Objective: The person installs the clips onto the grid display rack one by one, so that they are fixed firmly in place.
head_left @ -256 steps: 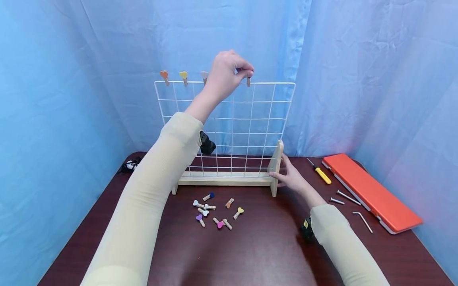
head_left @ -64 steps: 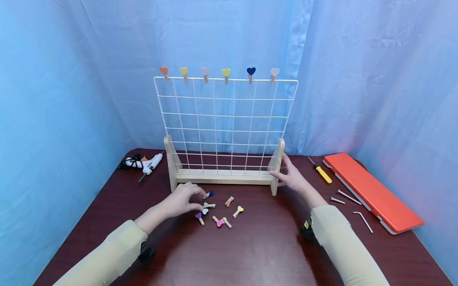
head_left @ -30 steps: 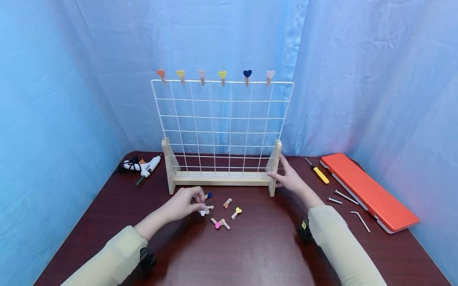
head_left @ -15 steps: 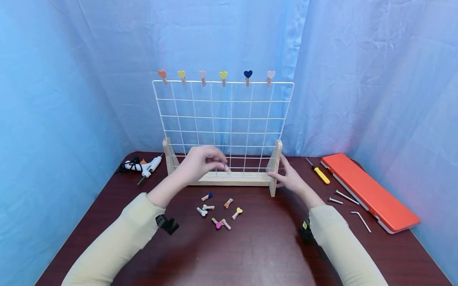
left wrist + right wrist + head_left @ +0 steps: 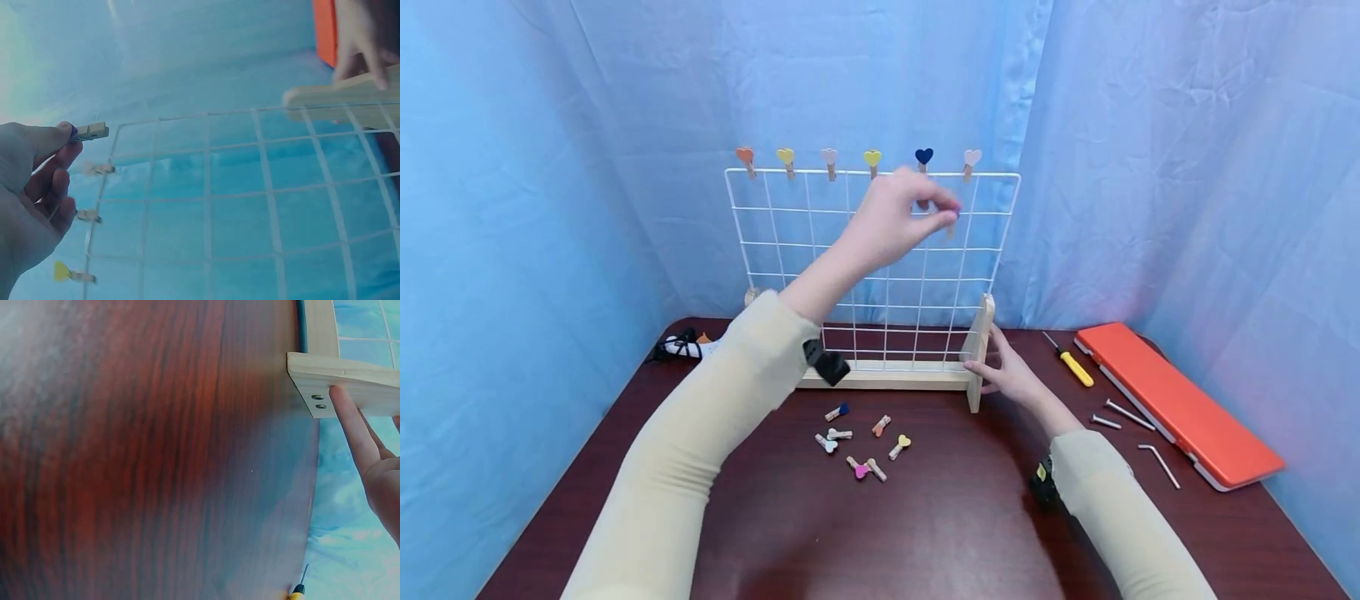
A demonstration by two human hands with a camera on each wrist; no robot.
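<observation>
Clip-mounting step in hand, as judged: single wooden clip (image 5: 92,131), purple at the held end, pinched between thumb and finger of left hand (image 5: 891,218). Position in head view: right of upper centre, in front of white wire grid (image 5: 922,278); no contact visible in left wrist view. Next move, as judged: align clip mouth with chosen wire, squeeze legs, seat, release. Exact seat not determinable. Uncurled right hand (image 5: 1013,377) at centre right, fingers mostly straight against wooden end bracket (image 5: 982,333); likely steadying. Six heart-topped clips (image 5: 872,157) along top wire; seven loose clips (image 5: 899,447) at lower centre, on tabletop (image 5: 940,517).

Materials: thin, smooth-looking wire in roughly square mesh. Pale wood for bracket, rounded at top, with two metal fasteners (image 5: 318,397) at upper right of right wrist view. Dark reddish-brown tabletop finish, streaked grain, glossy sheen. Flat hearts in orange, yellow, navy and pale tones.
</observation>
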